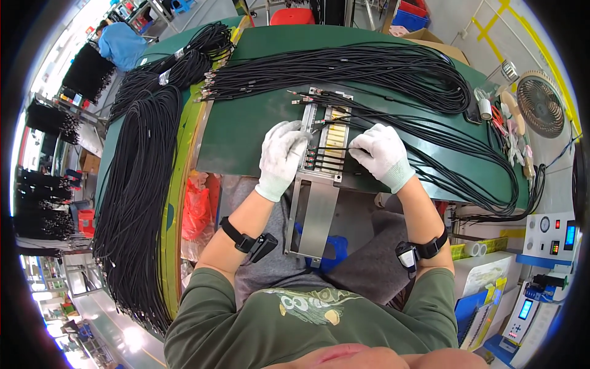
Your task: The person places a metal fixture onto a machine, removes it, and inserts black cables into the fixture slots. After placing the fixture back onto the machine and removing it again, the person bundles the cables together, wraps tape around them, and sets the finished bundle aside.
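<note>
Slotted metal fixture (338, 136) lay at the near edge of the green table (246, 135), between the two gloved hands, with several cables side by side across its near end. Right hand (382, 154) was narrowed to a pinch on a black cable (332, 148), just off the fixture's right side. Left hand (284, 150) lay curled against the left side, by the connectors (310, 158); fingertips were turned under, so could not tell whether it gripped anything.

Risks, my judgement: an uneven pull from the right could have lifted a cable from its slot or skewed its connector. The long trailing cables (430, 126) looked apt to snag on neighbours; their weight could have dragged the seated ends. Thick gloves might have nudged the next cable over.

Containers: the fixture's slots held cables at the near end, while yellowish slots farther up showed bare. A blue bin (410, 19) stood beyond the table's far edge, near a cardboard box (439, 46). A crumpled red plastic bag (196, 206) sat below the table edge, left of the person's legs.
</note>
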Demonstrator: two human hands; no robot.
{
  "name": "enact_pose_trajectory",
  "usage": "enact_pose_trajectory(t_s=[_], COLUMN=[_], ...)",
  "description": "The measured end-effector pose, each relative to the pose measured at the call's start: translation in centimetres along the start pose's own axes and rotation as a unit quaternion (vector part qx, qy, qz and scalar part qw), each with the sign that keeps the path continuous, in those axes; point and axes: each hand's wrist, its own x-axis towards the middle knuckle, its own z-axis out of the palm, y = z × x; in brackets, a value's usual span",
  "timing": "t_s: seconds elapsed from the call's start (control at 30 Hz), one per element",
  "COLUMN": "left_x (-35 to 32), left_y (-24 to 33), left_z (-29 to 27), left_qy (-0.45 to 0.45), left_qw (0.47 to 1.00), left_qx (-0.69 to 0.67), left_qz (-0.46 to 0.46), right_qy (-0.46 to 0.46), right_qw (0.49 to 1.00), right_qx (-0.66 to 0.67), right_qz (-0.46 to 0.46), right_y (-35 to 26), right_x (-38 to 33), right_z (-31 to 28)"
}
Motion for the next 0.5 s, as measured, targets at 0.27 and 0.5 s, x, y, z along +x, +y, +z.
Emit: enact_pose_trajectory(t_s=[0.27,0.5], left_x=[0.8,0.8], left_y=[2.2,1.8], left_z=[0.1,0.5], left_qy=[-0.111,-0.128], left_qw=[0.982,0.980], left_qx=[0.102,0.106], left_qz=[0.116,0.107], right_qy=[0.011,0.066], right_qw=[1.000,0.987], right_qx=[-0.019,-0.115], right_qz=[0.013,0.090], right_y=[0.0,3.1], right_x=[0.1,2.5], right_z=[0.3,1.3])
